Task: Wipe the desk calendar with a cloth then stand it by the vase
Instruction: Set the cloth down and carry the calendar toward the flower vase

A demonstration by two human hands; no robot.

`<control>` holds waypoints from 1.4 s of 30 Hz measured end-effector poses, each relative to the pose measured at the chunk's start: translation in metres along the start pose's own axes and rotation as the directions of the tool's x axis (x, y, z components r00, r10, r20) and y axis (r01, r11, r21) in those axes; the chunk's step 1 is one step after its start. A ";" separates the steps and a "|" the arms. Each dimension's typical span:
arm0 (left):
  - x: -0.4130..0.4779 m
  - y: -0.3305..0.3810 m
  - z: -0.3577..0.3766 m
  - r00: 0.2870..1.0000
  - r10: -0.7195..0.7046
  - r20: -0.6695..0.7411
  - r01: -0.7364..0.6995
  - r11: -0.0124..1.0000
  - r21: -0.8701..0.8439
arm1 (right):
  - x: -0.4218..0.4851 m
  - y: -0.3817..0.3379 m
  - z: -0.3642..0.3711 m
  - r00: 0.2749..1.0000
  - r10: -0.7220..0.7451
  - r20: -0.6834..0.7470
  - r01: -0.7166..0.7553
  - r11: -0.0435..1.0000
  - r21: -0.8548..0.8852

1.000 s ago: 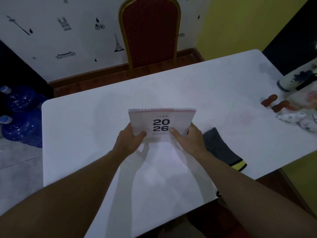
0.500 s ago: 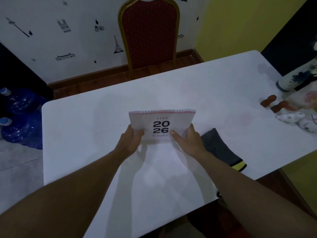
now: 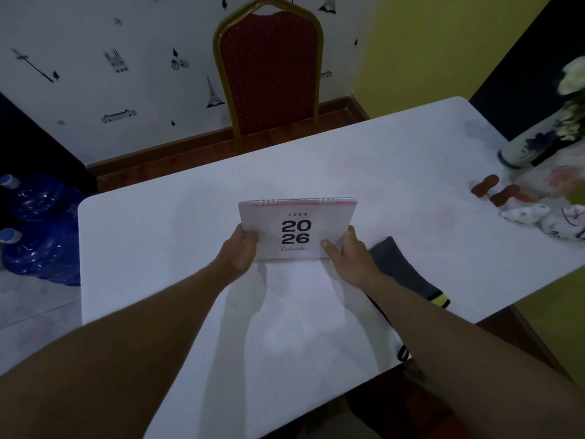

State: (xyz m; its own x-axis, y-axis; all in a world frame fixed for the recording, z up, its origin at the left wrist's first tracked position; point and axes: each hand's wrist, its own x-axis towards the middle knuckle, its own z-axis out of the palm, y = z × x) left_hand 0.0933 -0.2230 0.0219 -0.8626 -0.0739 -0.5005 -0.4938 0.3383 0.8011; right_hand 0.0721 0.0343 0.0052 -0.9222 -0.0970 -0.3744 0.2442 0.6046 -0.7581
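A white spiral-bound desk calendar (image 3: 297, 223) marked "2026" stands in the middle of the white table (image 3: 158, 236), its cover facing me. My left hand (image 3: 239, 253) grips its lower left corner and my right hand (image 3: 348, 256) grips its lower right corner. A dark grey cloth (image 3: 402, 269) with a yellow stripe lies flat on the table just right of my right hand, partly under my forearm. The blue-and-white vase (image 3: 527, 147) with white flowers stands at the table's far right edge.
A red chair (image 3: 269, 77) with a gold frame stands behind the table. Small brown and white trinkets (image 3: 525, 207) lie near the vase. Two blue water jugs (image 3: 38, 229) sit on the floor at the left.
Both hands have slid a little lower and outward on the calendar, so the cover shows more. The calendar stays in the same spot.
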 end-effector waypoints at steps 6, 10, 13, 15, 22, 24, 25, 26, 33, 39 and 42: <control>0.008 0.053 0.008 0.988 0.146 0.056 -0.148 0.988 0.046 | 0.000 -0.007 -0.030 0.997 -0.008 -0.080 0.008 1.000 -0.007; 0.018 0.092 0.027 0.972 0.217 0.085 -0.221 0.974 0.041 | 0.005 -0.006 -0.069 0.990 -0.023 -0.136 0.025 1.000 0.012; 0.032 0.120 0.049 0.966 0.244 0.082 -0.249 0.967 0.057 | 0.015 -0.002 -0.102 0.985 -0.021 -0.170 0.026 0.999 0.025; 0.044 0.140 0.067 0.961 0.266 0.079 -0.272 0.960 0.072 | 0.025 0.003 -0.128 0.982 -0.031 -0.186 0.039 0.998 0.040; 0.113 0.211 0.145 0.956 0.276 0.103 -0.286 0.953 0.101 | 0.078 0.030 -0.228 0.973 -0.011 -0.231 0.016 1.000 0.024; 0.135 0.231 0.167 0.958 0.263 0.109 -0.275 0.956 0.106 | 0.094 0.040 -0.257 0.969 0.003 -0.246 -0.004 1.000 -0.003; 0.146 0.241 0.178 0.958 0.264 0.115 -0.277 0.954 0.112 | 0.102 0.046 -0.272 0.967 0.016 -0.256 -0.024 0.999 -0.028; 0.155 0.251 0.189 0.955 0.269 0.124 -0.283 0.952 0.113 | 0.110 0.050 -0.285 0.963 0.033 -0.269 -0.053 0.996 -0.067; 0.212 0.303 0.259 0.938 0.295 0.185 -0.312 0.947 0.074 | 0.166 0.088 -0.361 0.958 0.054 -0.281 -0.068 0.997 -0.040; 0.242 0.324 0.303 0.931 0.284 0.230 -0.304 0.951 0.060 | 0.199 0.121 -0.399 0.961 0.104 -0.257 -0.119 0.992 -0.043; 0.253 0.325 0.322 0.938 0.257 0.234 -0.280 0.958 0.067 | 0.208 0.131 -0.412 0.963 0.157 -0.220 -0.157 0.987 0.015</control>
State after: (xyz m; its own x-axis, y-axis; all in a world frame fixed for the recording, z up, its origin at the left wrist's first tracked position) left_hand -0.2504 0.1701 0.0500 -0.9102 0.2370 -0.3398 -0.2245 0.4071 0.8854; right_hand -0.2115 0.4187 0.0479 -0.9157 0.1757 -0.3615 0.3907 0.6005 -0.6977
